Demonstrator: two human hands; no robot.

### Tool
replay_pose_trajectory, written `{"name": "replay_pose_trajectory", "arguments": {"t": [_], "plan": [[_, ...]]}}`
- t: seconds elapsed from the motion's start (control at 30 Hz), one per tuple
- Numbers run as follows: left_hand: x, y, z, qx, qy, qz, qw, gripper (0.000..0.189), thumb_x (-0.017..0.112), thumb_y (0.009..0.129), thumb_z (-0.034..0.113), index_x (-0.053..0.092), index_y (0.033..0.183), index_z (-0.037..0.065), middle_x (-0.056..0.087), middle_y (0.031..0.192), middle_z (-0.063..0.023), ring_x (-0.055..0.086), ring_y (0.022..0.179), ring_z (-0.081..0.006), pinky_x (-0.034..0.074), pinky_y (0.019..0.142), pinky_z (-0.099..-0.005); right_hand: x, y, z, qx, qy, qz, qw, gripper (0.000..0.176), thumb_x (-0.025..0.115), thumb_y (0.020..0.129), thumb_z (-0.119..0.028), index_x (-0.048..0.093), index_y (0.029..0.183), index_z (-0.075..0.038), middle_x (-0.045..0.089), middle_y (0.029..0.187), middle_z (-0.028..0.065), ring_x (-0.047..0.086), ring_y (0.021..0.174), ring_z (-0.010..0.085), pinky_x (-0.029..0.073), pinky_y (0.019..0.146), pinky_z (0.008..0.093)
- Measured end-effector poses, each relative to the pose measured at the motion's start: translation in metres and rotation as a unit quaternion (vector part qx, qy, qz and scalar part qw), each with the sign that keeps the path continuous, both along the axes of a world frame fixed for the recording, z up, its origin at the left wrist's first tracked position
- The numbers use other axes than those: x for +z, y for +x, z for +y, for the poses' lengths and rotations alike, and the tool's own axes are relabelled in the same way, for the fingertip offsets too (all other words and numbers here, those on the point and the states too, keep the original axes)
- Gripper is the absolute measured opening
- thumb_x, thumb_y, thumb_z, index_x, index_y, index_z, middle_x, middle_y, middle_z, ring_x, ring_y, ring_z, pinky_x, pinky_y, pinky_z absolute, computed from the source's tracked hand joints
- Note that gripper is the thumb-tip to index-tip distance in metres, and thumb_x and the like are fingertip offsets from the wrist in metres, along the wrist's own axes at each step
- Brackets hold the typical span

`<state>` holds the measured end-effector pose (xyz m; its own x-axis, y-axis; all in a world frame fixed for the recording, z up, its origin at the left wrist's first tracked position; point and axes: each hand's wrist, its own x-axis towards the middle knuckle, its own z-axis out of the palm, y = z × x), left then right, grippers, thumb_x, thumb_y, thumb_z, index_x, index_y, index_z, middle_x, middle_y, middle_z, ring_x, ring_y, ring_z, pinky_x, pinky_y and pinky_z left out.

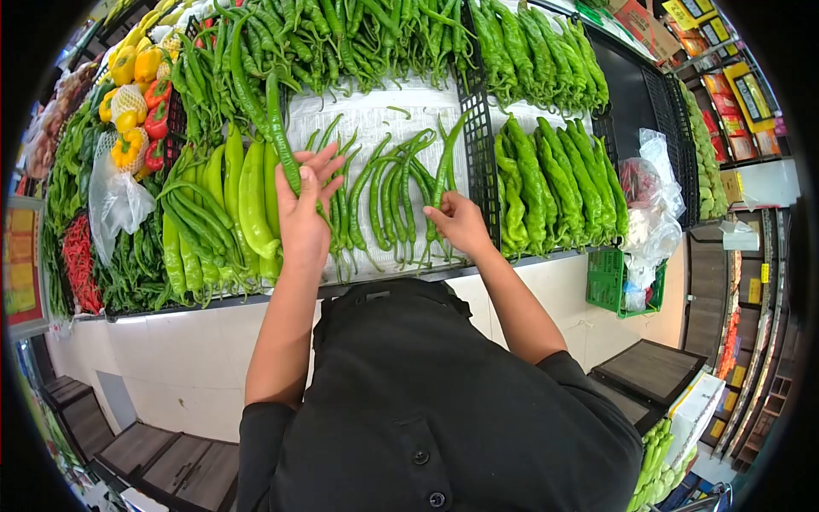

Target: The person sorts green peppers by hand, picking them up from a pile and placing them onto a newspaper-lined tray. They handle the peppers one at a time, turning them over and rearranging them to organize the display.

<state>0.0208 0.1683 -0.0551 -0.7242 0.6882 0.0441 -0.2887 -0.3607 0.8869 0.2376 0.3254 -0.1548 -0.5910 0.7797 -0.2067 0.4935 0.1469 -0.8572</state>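
My left hand point(305, 218) holds a long green chili pepper point(279, 128) between thumb and palm, the other fingers loosely spread. The pepper points away from me, tilted a little to the left. With thumb and fingertips, my right hand point(461, 224) pinches the near end of another long green chili pepper point(449, 158), close to the right side of the paper-lined section. Between the hands, several thin green chili peppers point(392, 196) lie in loose rows on white paper point(363, 128). Thicker light-green peppers point(253, 200) lie left of my left hand.
A heap of green chili peppers point(341, 38) fills the back. Black crate walls point(480, 141) divide the display, with wrinkled green peppers point(559, 188) on the right. Red and yellow bell peppers point(128, 147) stand far left. A green basket point(606, 282) with plastic bags is at right.
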Motion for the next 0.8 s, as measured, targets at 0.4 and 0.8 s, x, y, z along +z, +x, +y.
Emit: {"name": "replay_pose_trajectory", "arguments": {"t": [0.4, 0.8], "plan": [[-0.016, 0.006, -0.021, -0.011, -0.038, -0.037, 0.999, 0.025, 0.047, 0.109, 0.025, 0.043, 0.128, 0.010, 0.065, 0.120, -0.0169, 0.065, 0.103, -0.0229, 0.051, 0.088, -0.0374, -0.042, -0.023, 0.009, 0.061, 0.067, -0.093, 0.992, 0.033, 0.081, 0.084, -0.025, 0.062, 0.084, 0.002, 0.069, 0.076, 0.0200, 0.070, 0.074, 0.0375, 0.054, 0.067, 0.0437], [-0.021, 0.009, -0.019, -0.043, -0.067, -0.042, 0.996, 0.024, 0.047, 0.109, 0.025, 0.044, 0.128, 0.010, 0.066, 0.114, -0.0142, 0.065, 0.097, -0.0202, 0.051, 0.085, -0.0355, -0.026, -0.025, 0.002, 0.094, 0.151, -0.095, 0.979, 0.032, 0.081, 0.082, -0.027, 0.064, 0.083, 0.001, 0.067, 0.074, 0.0224, 0.066, 0.075, 0.0424, 0.052, 0.067, 0.0492]]}}
